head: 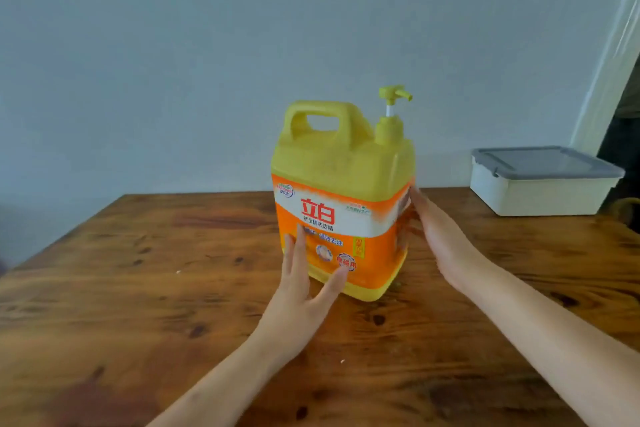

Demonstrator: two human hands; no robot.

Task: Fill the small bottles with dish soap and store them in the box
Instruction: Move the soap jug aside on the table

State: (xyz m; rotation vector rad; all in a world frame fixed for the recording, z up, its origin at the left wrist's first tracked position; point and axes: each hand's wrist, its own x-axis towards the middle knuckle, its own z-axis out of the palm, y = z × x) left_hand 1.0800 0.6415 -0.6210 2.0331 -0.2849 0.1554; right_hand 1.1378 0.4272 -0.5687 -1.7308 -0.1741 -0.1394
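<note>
A large yellow dish soap jug (341, 163) with an orange and white label, a top handle and a pump stands upright in the middle of the wooden table (138, 288). My left hand (301, 282) presses flat on the jug's front face with straight fingers. My right hand (438, 236) lies flat against the jug's right side, fingers straight. A white box with a grey lid (540, 180) sits shut at the table's far right corner. No small bottles are in view.
A pale wall runs behind the table. A doorway or curtain edge shows at the far right, past the box. Bare wood lies to the left of the jug and in front of it.
</note>
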